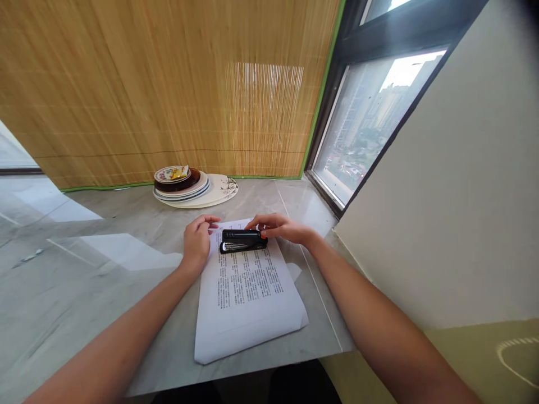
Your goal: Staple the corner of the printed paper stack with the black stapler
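Fingers of the right hand (281, 227) pinch the right end of the black stapler (244, 240); the left hand's (197, 244) fingers bend loosely, and I can't tell if they grip. A big grey surface (172, 348) carries it all. The papers (252, 320) start near its front edge; it helps to press them flat with edges even. By the far edge sit stacked plates (205, 184). The stapler lies across the papers' far half. Littlest is a yellow packet (181, 173) on the top plate.

A black stapler (242, 234) — open end facing left — lies crosswise on printed white paper (248, 314).
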Motion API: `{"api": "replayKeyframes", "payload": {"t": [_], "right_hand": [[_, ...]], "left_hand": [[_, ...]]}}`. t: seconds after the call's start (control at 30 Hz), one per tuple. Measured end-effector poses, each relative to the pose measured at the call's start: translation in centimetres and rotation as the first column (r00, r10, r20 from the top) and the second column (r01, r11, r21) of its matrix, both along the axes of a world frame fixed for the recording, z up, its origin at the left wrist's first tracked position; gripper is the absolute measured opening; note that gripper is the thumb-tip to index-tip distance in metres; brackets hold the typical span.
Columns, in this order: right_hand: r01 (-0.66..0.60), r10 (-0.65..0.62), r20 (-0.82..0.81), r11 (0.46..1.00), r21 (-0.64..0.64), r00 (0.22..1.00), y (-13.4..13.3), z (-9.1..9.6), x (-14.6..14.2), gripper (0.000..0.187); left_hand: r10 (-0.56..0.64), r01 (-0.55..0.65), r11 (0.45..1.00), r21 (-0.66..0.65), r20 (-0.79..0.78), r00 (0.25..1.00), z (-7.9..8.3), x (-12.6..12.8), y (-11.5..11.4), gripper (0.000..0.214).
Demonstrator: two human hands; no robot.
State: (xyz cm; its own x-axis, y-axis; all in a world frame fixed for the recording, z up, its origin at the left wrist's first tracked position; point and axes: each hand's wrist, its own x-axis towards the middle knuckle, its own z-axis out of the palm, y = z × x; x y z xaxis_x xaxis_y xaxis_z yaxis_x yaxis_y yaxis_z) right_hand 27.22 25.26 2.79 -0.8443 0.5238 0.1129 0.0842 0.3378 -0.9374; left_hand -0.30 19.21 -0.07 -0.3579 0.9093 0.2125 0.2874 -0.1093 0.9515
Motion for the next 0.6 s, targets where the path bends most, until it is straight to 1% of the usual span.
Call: {"api": "replayKeyframes", "payload": {"t": [0.07,0.17,0.23,0.27,0.33,0.37,0.43,0.47,0.5,0.53,0.6], "right_hand": [[-0.055,0.054,-0.046,0.998,-0.034,0.997,0.5,-0.7,0.0,0.043],[-0.093,0.087,-0.078,0.993,-0.077,0.993,1.0,-1.3,-0.2,0.048],[-0.072,0.067,-0.071,0.995,-0.07,0.995,1.1,-1.4,-0.3,0.046],[-0.031,0.028,-0.071,0.998,-0.048,0.997,0.9,-1.3,-0.4,0.045],[0.082,-0.078,-0.083,0.996,0.04,0.994,0.4,-1.0,-0.8,0.043],[0.133,-0.123,-0.092,0.985,0.112,0.988,0.1,-0.9,-1.2,0.044],[0.172,-0.15,-0.093,0.938,0.302,0.984,-0.8,-0.9,-2.3,0.052],[0.165,-0.148,-0.072,0.903,0.397,0.986,-1.2,-1.0,-2.9,0.055],[0.156,-0.152,-0.048,0.866,0.475,0.987,-1.5,-1.2,-3.5,0.055],[0.155,-0.165,-0.027,0.84,0.52,0.986,-1.8,-1.4,-4.0,0.05],[0.19,-0.213,-0.016,0.831,0.523,0.977,-2.3,-1.8,-4.6,0.034]], "left_hand": [[0.035,-0.04,0.998,0.042,0.125,0.992,-0.2,0.0,0.3,0.031],[0.068,-0.082,0.995,0.059,0.209,0.976,-0.3,0.2,0.5,0.03],[0.078,-0.095,0.994,0.06,0.238,0.968,-0.1,0.3,0.4,0.031],[0.082,-0.101,0.992,0.071,0.238,0.968,0.1,0.3,0.3,0.032],[0.08,-0.109,0.986,0.124,0.218,0.973,0.5,0.5,-0.1,0.031],[0.064,-0.1,0.981,0.166,0.21,0.976,0.7,0.7,-0.2,0.031],[-0.007,-0.05,0.963,0.264,0.212,0.977,1.0,0.9,-0.4,0.03],[-0.054,-0.018,0.95,0.311,0.223,0.973,1.1,0.9,-0.4,0.028],[-0.093,0.001,0.937,0.348,0.249,0.964,1.1,0.9,-0.4,0.027],[-0.121,0.005,0.928,0.373,0.289,0.95,1.1,0.8,-0.3,0.025],[-0.149,-0.019,0.923,0.383,0.404,0.903,1.0,0.7,0.0,0.021]]}}
